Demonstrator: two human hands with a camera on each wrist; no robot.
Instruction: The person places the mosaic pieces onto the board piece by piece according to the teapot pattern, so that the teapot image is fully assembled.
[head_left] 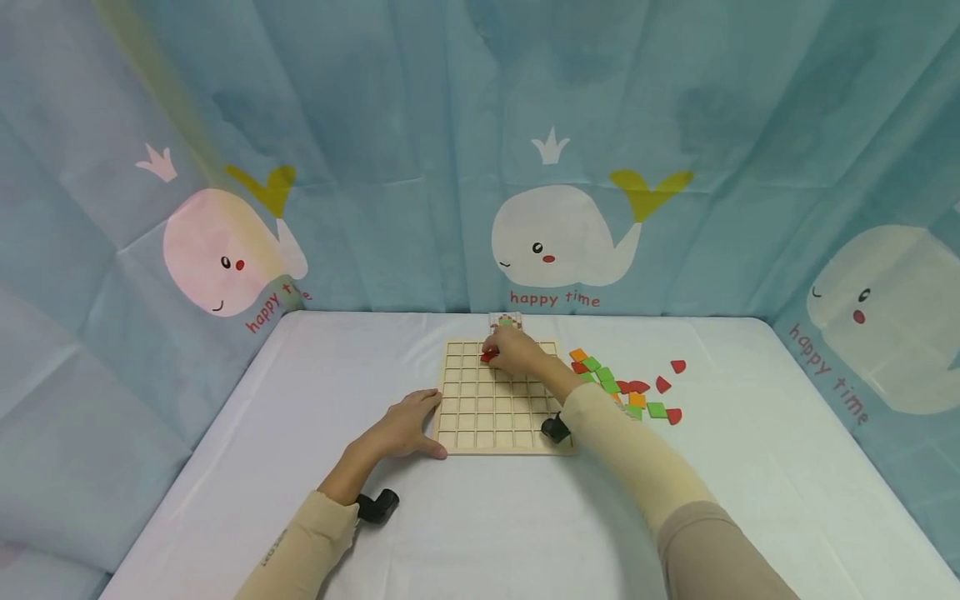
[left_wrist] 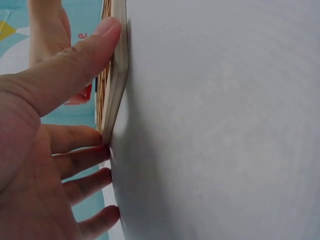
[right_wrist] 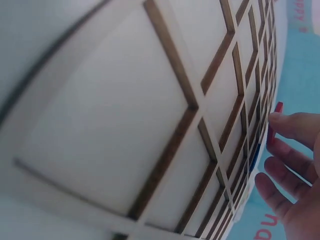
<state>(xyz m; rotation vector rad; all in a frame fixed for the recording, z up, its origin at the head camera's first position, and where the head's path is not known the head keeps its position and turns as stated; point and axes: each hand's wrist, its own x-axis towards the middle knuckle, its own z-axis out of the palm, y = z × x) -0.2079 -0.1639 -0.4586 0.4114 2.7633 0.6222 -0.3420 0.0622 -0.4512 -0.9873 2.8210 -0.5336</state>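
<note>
A wooden board with a raised square grid [head_left: 476, 433] lies on the table. Above its far rows my right hand [head_left: 513, 352] pinches a small red tile [head_left: 488, 357] between thumb and fingers. The right wrist view shows the tile [right_wrist: 271, 136] held on edge, just off the grid; a dark blue bit [right_wrist: 255, 156] shows beside it on the board. My left hand [head_left: 405, 425] rests against the board's left side. In the left wrist view its thumb [left_wrist: 75, 70] lies along the board's edge [left_wrist: 117, 75], fingers spread and fairly straight.
Right of the board lie scattered flat pieces: green squares [head_left: 657, 410], orange squares [head_left: 637, 401] and red rounded wedges [head_left: 678, 366]. A small printed card [head_left: 496, 320] sits beyond the far edge, partly behind my right hand. A whale-print curtain [head_left: 420, 250] hangs behind the white table [head_left: 465, 533].
</note>
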